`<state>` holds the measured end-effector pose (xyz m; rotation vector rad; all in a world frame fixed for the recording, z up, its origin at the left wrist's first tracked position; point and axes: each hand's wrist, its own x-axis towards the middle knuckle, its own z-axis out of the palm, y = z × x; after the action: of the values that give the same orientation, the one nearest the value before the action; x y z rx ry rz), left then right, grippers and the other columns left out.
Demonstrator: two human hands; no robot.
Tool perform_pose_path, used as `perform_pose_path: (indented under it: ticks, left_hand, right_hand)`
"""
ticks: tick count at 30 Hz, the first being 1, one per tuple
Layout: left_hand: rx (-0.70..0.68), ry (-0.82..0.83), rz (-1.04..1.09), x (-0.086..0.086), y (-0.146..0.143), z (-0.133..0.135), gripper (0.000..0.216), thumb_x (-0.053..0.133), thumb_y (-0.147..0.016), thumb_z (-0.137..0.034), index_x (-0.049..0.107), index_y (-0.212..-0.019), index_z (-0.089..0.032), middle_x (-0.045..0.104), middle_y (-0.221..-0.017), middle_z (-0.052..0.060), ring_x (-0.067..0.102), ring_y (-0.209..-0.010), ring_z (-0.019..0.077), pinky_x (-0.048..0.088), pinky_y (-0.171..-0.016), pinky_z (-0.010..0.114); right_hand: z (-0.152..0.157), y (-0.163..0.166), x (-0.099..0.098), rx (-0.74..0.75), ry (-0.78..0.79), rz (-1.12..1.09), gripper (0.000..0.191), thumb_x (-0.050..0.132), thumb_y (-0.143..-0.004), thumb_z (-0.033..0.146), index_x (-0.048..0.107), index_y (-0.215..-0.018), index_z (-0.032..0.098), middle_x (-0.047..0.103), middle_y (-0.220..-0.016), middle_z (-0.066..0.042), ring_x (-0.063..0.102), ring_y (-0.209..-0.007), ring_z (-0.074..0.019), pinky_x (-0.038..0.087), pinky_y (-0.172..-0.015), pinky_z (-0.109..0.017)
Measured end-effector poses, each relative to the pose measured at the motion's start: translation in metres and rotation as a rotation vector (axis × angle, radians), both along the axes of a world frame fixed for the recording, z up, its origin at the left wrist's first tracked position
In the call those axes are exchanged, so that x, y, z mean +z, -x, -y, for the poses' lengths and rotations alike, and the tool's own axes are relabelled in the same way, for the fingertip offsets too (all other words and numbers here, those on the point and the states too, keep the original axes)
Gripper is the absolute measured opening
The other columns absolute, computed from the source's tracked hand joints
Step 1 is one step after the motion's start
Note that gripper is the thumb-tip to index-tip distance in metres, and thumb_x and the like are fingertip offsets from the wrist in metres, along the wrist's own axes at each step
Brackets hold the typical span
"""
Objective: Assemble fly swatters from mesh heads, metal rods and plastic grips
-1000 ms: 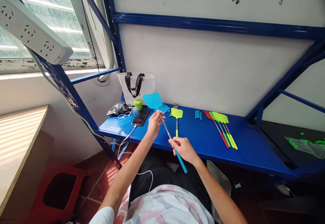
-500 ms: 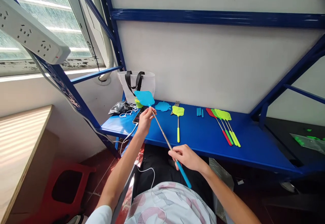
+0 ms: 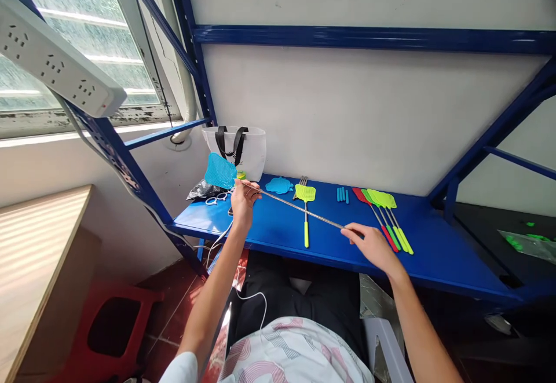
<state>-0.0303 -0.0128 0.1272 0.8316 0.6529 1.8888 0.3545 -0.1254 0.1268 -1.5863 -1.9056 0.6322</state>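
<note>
While left hand (image 3: 244,199) pinches blue swatter (image 3: 220,171) near its head, right hand (image 3: 369,244) closed around shaft (image 3: 324,218)

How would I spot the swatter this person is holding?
Find the blue table. There, the left hand and right hand hold the swatter. Unlike the red, green and yellow swatters lying on the table, its head is blue.

6 swatters (image 3: 220,171), 1 pwr strip (image 3: 65,61)
</note>
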Motion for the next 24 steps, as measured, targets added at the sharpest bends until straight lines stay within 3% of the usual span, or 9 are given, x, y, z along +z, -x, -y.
perform_pose_path:
  ticks: [5,8,12,14,17,20,24]
  left_hand:
    - [0.03,-0.083,-0.023,0.007,-0.009,0.009,0.061,0.068,-0.099,-0.082,0.06,-0.083,-0.023,0.072,-0.075,0.003,0.066,-0.06,0.0151,0.055,-0.059,0.027]
    - [0.093,-0.08,-0.026,0.009,-0.012,0.013,0.06,0.069,-0.1,-0.079,0.058,-0.083,-0.022,0.072,-0.072,0.001,0.062,-0.053,0.0123,0.051,-0.055,0.025]
    - [0.206,-0.092,-0.008,0.008,-0.027,0.021,0.063,0.064,-0.102,-0.081,0.055,-0.079,-0.023,0.071,-0.066,-0.001,0.056,-0.046,0.0102,0.046,-0.051,0.024]
    - [0.149,-0.091,-0.057,0.004,-0.044,0.028,0.064,0.064,-0.101,-0.081,0.058,-0.079,-0.022,0.075,-0.07,0.002,0.057,-0.047,0.0104,0.047,-0.052,0.024]
    - [-0.027,-0.028,-0.119,-0.006,-0.078,0.041,0.066,0.061,-0.101,-0.085,0.062,-0.082,-0.021,0.083,-0.085,0.008,0.059,-0.047,0.0113,0.047,-0.051,0.027]
    - [-0.118,0.04,-0.145,-0.018,-0.106,0.053,0.07,0.055,-0.1,-0.089,0.064,-0.084,-0.021,0.086,-0.094,0.012,0.059,-0.046,0.0124,0.048,-0.051,0.03]
    - [-0.169,0.051,-0.181,-0.035,-0.133,0.072,0.071,0.055,-0.099,-0.09,0.066,-0.083,-0.022,0.086,-0.105,0.014,0.056,-0.048,0.0116,0.048,-0.052,0.032]
  right_hand:
    - [0.0,-0.024,0.031,0.076,-0.002,-0.004,0.051,0.065,-0.102,0.071,0.087,-0.116,0.027,0.078,-0.081,-0.005,0.072,-0.079,-0.0263,0.057,-0.078,-0.037]
    - [0.005,-0.022,0.034,0.049,-0.002,0.002,0.05,0.07,-0.098,0.073,0.089,-0.109,0.028,0.082,-0.085,-0.006,0.073,-0.076,-0.0254,0.058,-0.074,-0.036]
    - [0.01,-0.007,0.034,-0.013,-0.065,0.055,0.049,0.072,-0.096,0.075,0.092,-0.101,0.031,0.081,-0.076,-0.004,0.071,-0.066,-0.0252,0.055,-0.064,-0.036]
    - [0.012,0.006,0.033,-0.038,-0.124,0.054,0.047,0.072,-0.097,0.074,0.093,-0.103,0.032,0.084,-0.081,-0.005,0.075,-0.07,-0.0275,0.057,-0.067,-0.038]
    - [0.011,0.03,0.028,-0.046,-0.194,0.045,0.042,0.07,-0.101,0.068,0.093,-0.104,0.033,0.089,-0.104,-0.006,0.083,-0.091,-0.0331,0.061,-0.08,-0.041]
    - [0.004,0.054,0.017,-0.047,-0.21,0.033,0.038,0.07,-0.103,0.064,0.092,-0.106,0.033,0.088,-0.117,-0.007,0.083,-0.109,-0.0372,0.062,-0.089,-0.043]
    - [-0.006,0.081,0.001,0.019,-0.19,-0.058,0.042,0.065,-0.105,0.063,0.092,-0.103,0.031,0.089,-0.107,-0.008,0.083,-0.097,-0.0344,0.06,-0.082,-0.039]
